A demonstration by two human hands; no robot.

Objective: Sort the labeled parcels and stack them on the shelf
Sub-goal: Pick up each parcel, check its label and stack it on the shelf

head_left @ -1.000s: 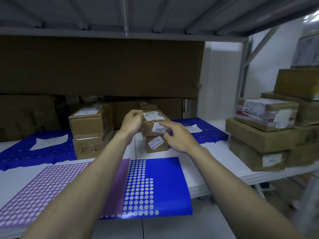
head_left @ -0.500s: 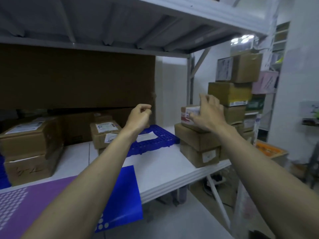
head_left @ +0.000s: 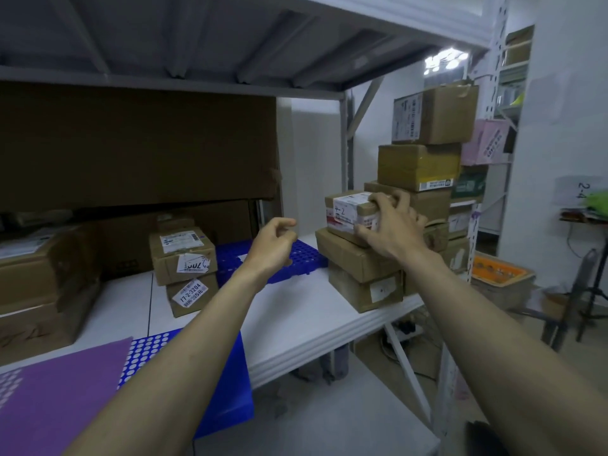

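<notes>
on the right-hand stack, my right hand [head_left: 390,227] curls over the near end of the 4-2 parcel [head_left: 350,210], gripping it; its long axis runs leftward toward my left hand [head_left: 273,243], loosely curled and empty.

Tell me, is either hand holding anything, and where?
The right hand grips the "4-2" parcel by its near right end, fingers over the top edge. The left hand holds nothing.

White walls [head_left: 556,93] enclose the room. A grey metal rack upright [head_left: 345,139] rises at centre, a bright ceiling light [head_left: 444,59] glares far right, and a black tripod stand [head_left: 589,291] stands on the grey floor [head_left: 322,419].
</notes>
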